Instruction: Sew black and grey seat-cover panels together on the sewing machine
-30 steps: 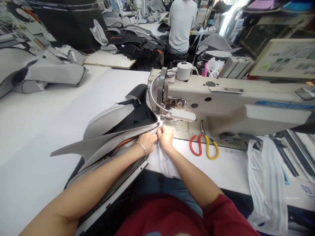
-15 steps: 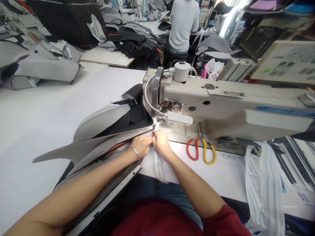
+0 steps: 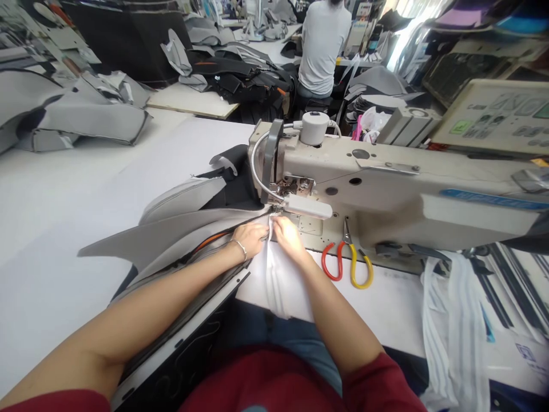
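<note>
My left hand (image 3: 250, 238) is closed on the edge of the layered grey fabric (image 3: 180, 226), close to the presser foot of the sewing machine (image 3: 364, 171). Just right of it, my right hand (image 3: 288, 234) pinches a white fabric strip (image 3: 274, 280) along that edge. From my fingers the strip hangs down over the table front. The fabric, with black parts and an orange line, spreads out to the left and passes under the needle area, where the machine's lamp lights it. My fingertips are partly hidden.
Scissors (image 3: 348, 260) with one red and one yellow handle lie right of my right hand. White striped strips (image 3: 454, 326) hang at the right. Grey fabric pieces (image 3: 86, 117) lie on the white table (image 3: 107, 189) at left. A person (image 3: 322, 48) sits ahead, facing away.
Both hands and the fabric edge have shifted slightly away from me, toward the needle. My hands have drawn a little apart, so the white strip now shows between them.
</note>
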`<state>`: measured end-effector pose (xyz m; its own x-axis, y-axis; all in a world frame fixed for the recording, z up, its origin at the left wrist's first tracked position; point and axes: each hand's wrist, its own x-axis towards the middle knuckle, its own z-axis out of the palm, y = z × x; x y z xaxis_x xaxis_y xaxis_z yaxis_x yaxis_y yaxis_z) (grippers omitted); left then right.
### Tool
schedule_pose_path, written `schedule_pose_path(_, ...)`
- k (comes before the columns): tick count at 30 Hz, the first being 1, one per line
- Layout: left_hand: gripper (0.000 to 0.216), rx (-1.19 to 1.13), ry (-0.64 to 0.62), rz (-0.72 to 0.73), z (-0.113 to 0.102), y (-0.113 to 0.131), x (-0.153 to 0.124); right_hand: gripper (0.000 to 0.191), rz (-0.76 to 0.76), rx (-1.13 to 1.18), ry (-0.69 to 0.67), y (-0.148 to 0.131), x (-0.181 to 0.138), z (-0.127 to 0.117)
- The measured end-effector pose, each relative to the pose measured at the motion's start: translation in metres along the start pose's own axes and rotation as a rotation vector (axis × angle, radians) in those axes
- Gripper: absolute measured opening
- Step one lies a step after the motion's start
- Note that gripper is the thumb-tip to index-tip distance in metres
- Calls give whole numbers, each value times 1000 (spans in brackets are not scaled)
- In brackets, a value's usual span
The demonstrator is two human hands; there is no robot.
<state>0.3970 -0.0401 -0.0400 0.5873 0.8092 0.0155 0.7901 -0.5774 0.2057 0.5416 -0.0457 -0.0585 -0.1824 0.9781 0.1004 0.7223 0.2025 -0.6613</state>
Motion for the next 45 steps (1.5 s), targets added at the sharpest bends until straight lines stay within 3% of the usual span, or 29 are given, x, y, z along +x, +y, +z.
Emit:
schedule_pose_path(2,32,-5,31,9,2,-1,-2,29,-93,-8,20,3,-8,-7)
schedule_pose_path(5,31,-27,76,23,4,-3,-4,31,-253,-72,-58,6,-18,-12)
schedule_pose_path(8,30,-78,102,40,4,-6,-4,25,-310,-41,-92,9,-19,-10)
schedule_pose_path(18,31,-145,116,115,6,-17,-2,4,1,259,-66,12,-12,1)
schedule_pose_path(24,28,19,-13,141,4,-7,-2,4,45,323,7,9,-12,11)
schedule_pose_path(27,30,63,-10,141,7,-3,-3,16,130,356,107,9,-13,13)
schedule_pose_path(29,28,79,11,148,10,-2,-5,18,140,298,119,8,-13,14)
schedule_pose_path(37,21,4,178,121,18,-2,-10,28,-88,-66,59,0,-18,17)
schedule_pose_path(45,21,14,35,-61,3,5,14,31,-70,-266,12,2,-7,16)
